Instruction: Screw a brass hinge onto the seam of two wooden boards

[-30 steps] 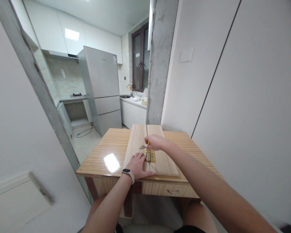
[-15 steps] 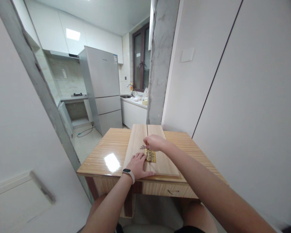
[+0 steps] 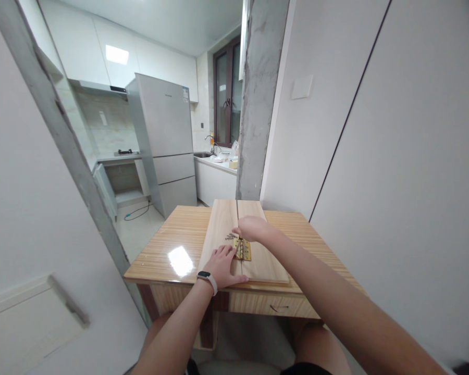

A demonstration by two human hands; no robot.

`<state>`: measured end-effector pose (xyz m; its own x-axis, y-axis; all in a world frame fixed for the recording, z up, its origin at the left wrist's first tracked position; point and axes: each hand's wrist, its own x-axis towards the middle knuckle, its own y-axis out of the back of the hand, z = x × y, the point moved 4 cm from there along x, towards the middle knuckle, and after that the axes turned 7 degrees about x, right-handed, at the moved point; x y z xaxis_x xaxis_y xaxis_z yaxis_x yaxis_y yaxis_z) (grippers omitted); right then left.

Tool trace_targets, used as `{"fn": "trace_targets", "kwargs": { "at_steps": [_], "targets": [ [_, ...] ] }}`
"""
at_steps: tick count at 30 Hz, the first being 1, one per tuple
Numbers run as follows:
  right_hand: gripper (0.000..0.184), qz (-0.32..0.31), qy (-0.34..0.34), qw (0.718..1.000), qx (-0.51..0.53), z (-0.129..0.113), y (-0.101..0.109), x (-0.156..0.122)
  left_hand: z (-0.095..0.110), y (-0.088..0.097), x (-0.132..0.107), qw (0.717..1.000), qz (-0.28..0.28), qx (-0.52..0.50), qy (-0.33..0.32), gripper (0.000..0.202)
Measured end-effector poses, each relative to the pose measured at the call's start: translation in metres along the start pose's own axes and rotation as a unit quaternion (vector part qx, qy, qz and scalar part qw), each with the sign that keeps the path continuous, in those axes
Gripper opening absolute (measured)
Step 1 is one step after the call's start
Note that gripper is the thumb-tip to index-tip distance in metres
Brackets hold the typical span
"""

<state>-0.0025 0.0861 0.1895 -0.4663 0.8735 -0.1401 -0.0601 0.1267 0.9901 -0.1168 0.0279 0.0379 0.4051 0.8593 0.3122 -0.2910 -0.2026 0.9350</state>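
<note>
Two pale wooden boards (image 3: pixel 220 224) lie side by side on the table, a narrow dark seam between them. A brass hinge (image 3: pixel 245 252) spans that seam, with screw holes or screw heads showing on its right leaf. My left hand (image 3: pixel 222 266) rests spread on the boards, fingertips at the hinge's left edge and thumb near the boards' front edge. Over the hinge's far end, my right hand (image 3: pixel 252 229) is closed with its fingers pinched together; what it grips is hidden. Several screws (image 3: pixel 230 237) lie loose on the left board beside it.
The wooden table (image 3: pixel 160 247) has a drawer with a handle (image 3: pixel 279 309) at its front. Beyond stand a grey refrigerator (image 3: pixel 168 125) and a kitchen counter with a sink (image 3: pixel 203 154). A white wall (image 3: pixel 398 172) rises to the right.
My right hand has turned and shifted slightly over the hinge's far end. My left hand, the boards and the hinge stay where they were.
</note>
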Motion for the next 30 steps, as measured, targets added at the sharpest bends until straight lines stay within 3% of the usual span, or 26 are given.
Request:
{"fn": "trace_targets", "kwargs": {
  "at_steps": [9, 13, 15, 21, 26, 30],
  "targets": [
    [0.034, 0.032, 0.054, 0.998, -0.029, 0.0012, -0.0011, 0.0001, 0.0000, 0.0008, 0.0008, 1.000, 0.000, 0.003, 0.000, 0.101],
    [0.022, 0.017, 0.088, 0.996, -0.015, 0.0028, -0.0024, 0.0025, 0.0001, 0.0012, 0.0001, 1.000, -0.011, 0.006, 0.005, 0.097],
    [0.025, 0.015, 0.087, 0.996, 0.003, 0.0033, -0.0027, 0.0028, 0.0003, 0.0014, -0.0002, 1.000, -0.012, 0.007, 0.007, 0.097],
    [0.058, 0.029, 0.008, 0.999, 0.020, 0.0035, 0.0000, 0.0003, 0.0003, 0.0009, -0.0002, 1.000, -0.008, 0.005, 0.004, 0.098],
    [0.057, 0.023, -0.004, 1.000, -0.004, 0.0026, -0.0016, 0.0029, -0.0006, -0.0005, 0.0001, 1.000, -0.003, 0.006, 0.002, 0.099],
    [0.042, 0.037, 0.037, 0.999, -0.010, 0.0027, -0.0037, 0.0039, -0.0004, -0.0008, 0.0004, 1.000, 0.002, 0.007, -0.001, 0.101]
  ]
}}
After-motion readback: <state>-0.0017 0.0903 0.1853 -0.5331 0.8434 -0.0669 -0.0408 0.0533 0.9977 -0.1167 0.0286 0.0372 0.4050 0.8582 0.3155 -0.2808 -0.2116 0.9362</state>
